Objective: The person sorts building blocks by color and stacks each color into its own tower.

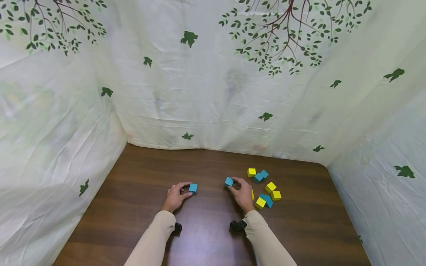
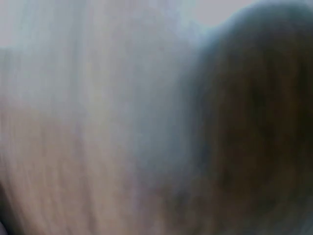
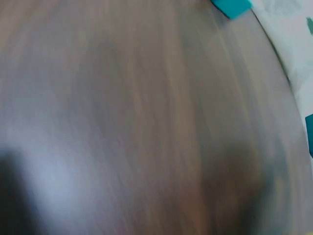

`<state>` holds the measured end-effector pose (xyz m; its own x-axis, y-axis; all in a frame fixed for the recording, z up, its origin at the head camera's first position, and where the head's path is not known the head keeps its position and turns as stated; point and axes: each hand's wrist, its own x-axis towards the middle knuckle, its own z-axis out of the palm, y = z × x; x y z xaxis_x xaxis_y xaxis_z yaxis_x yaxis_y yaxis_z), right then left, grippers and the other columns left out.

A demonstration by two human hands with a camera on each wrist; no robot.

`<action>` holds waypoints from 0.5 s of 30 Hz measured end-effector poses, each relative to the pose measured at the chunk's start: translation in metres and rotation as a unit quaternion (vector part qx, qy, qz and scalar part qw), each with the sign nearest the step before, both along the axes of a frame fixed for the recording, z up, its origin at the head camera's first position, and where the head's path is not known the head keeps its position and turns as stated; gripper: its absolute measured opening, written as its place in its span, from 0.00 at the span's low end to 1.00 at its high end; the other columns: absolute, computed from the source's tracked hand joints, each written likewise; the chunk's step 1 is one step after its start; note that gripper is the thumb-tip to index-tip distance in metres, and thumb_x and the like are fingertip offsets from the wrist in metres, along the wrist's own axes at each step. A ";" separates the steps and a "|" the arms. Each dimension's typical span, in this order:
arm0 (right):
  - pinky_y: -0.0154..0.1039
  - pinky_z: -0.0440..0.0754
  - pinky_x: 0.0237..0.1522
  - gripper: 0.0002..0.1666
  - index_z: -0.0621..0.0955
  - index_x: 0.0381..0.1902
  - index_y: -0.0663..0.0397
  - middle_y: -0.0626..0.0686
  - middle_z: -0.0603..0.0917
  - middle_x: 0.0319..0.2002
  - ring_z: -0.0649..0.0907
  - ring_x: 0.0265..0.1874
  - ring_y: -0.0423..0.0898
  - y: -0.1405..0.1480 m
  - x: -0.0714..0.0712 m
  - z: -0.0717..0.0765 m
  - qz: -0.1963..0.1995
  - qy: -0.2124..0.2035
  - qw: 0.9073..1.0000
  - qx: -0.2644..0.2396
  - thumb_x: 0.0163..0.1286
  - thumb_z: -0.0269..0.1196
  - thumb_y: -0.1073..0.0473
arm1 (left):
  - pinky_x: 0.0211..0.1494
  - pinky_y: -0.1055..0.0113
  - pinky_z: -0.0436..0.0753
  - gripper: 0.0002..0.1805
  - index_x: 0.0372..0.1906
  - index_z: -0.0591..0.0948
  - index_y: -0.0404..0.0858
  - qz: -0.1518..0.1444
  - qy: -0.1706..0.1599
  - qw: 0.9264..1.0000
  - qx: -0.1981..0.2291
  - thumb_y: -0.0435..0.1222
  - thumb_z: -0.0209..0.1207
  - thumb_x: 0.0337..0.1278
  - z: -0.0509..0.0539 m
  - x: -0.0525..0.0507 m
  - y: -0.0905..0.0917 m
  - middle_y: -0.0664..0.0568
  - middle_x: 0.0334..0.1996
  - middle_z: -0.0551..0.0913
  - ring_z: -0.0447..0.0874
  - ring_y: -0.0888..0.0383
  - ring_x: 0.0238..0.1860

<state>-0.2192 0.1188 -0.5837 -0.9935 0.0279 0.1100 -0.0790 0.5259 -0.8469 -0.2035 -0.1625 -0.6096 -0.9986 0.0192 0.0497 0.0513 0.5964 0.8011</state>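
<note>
On the left, my left hand (image 1: 174, 197) pinches a blue cube (image 1: 193, 188) between thumb and fingers. To the right of it, my right hand (image 1: 244, 195) grips another blue cube (image 1: 229, 181) at its fingertips. A short gap separates the two cubes. In the right wrist view, one blue cube (image 3: 233, 6) appears at the top edge, and a sliver of a blue block (image 3: 309, 132) shows at the right edge. The left wrist view is too blurred to make out the hand or its cube.
Beside my right hand lie loose blocks: several yellow cubes (image 1: 270, 187), blue cubes (image 1: 258, 177) and a blue wedge-like piece (image 1: 268, 200). One yellow block (image 1: 252, 194) is partly behind the hand. Pale leaf-printed cloth (image 1: 206, 92) encloses the brown wooden table (image 1: 149, 166) at back and sides.
</note>
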 end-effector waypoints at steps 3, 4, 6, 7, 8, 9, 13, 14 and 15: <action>0.52 0.78 0.53 0.23 0.81 0.55 0.57 0.56 0.82 0.51 0.81 0.49 0.55 -0.015 0.003 -0.003 0.017 -0.008 1.000 -0.019 0.60 0.69 0.67 | 0.51 0.54 0.62 0.21 0.53 0.82 0.41 0.000 -0.004 1.000 0.003 0.35 0.69 0.51 -0.001 0.000 0.000 0.51 0.33 0.78 0.70 0.54 0.38; 0.52 0.78 0.53 0.23 0.81 0.55 0.57 0.56 0.82 0.51 0.81 0.49 0.55 -0.020 0.004 -0.004 0.022 -0.007 0.999 -0.022 0.60 0.69 0.67 | 0.51 0.53 0.62 0.21 0.53 0.82 0.41 -0.001 -0.003 1.000 0.002 0.35 0.69 0.51 -0.001 0.000 0.000 0.51 0.33 0.78 0.70 0.54 0.38; 0.52 0.78 0.52 0.23 0.81 0.54 0.57 0.56 0.82 0.50 0.81 0.48 0.55 -0.029 0.005 -0.006 0.033 -0.001 0.999 -0.029 0.59 0.69 0.68 | 0.51 0.53 0.62 0.21 0.53 0.82 0.41 -0.003 -0.002 1.000 0.000 0.36 0.69 0.51 0.000 0.000 0.000 0.51 0.33 0.78 0.70 0.54 0.38; 0.51 0.79 0.52 0.23 0.81 0.54 0.58 0.56 0.83 0.50 0.82 0.48 0.54 -0.033 0.006 -0.008 0.039 0.002 0.999 -0.029 0.59 0.69 0.68 | 0.51 0.53 0.62 0.21 0.53 0.82 0.41 -0.002 -0.003 1.000 0.001 0.36 0.69 0.51 0.000 0.000 0.000 0.51 0.33 0.78 0.70 0.54 0.38; 0.51 0.79 0.52 0.22 0.81 0.53 0.58 0.56 0.83 0.49 0.82 0.48 0.54 -0.037 0.006 -0.009 0.042 0.003 0.999 -0.031 0.59 0.69 0.68 | 0.51 0.53 0.62 0.21 0.53 0.82 0.41 -0.003 -0.002 1.000 0.000 0.36 0.69 0.51 0.001 0.000 0.000 0.51 0.33 0.78 0.71 0.54 0.38; 0.50 0.79 0.51 0.22 0.82 0.53 0.58 0.56 0.83 0.49 0.82 0.47 0.54 -0.042 0.007 -0.010 0.046 0.003 0.999 -0.029 0.59 0.69 0.68 | 0.51 0.52 0.62 0.21 0.53 0.82 0.41 -0.003 -0.001 1.000 -0.001 0.35 0.69 0.51 0.001 0.000 0.000 0.51 0.34 0.79 0.71 0.54 0.38; 0.47 0.81 0.48 0.22 0.82 0.51 0.59 0.56 0.84 0.46 0.83 0.43 0.52 -0.056 0.011 -0.015 0.058 -0.001 0.998 -0.032 0.58 0.70 0.69 | 0.52 0.52 0.62 0.21 0.53 0.83 0.40 -0.004 0.001 1.000 0.001 0.34 0.69 0.51 0.002 0.000 0.000 0.49 0.40 0.82 0.72 0.53 0.39; 0.47 0.81 0.47 0.22 0.82 0.51 0.60 0.57 0.84 0.45 0.83 0.42 0.52 -0.059 0.012 -0.015 0.058 -0.003 0.998 -0.034 0.57 0.70 0.69 | 0.53 0.52 0.62 0.21 0.53 0.83 0.40 -0.006 0.002 1.000 0.001 0.34 0.69 0.51 0.002 0.001 0.000 0.48 0.42 0.82 0.72 0.53 0.40; 0.46 0.82 0.46 0.22 0.83 0.51 0.60 0.56 0.85 0.44 0.83 0.41 0.51 -0.062 0.012 -0.016 0.059 -0.004 0.998 -0.036 0.57 0.70 0.69 | 0.52 0.51 0.62 0.21 0.53 0.83 0.39 -0.008 0.006 1.000 -0.001 0.34 0.69 0.51 0.001 0.001 -0.001 0.48 0.44 0.82 0.73 0.53 0.40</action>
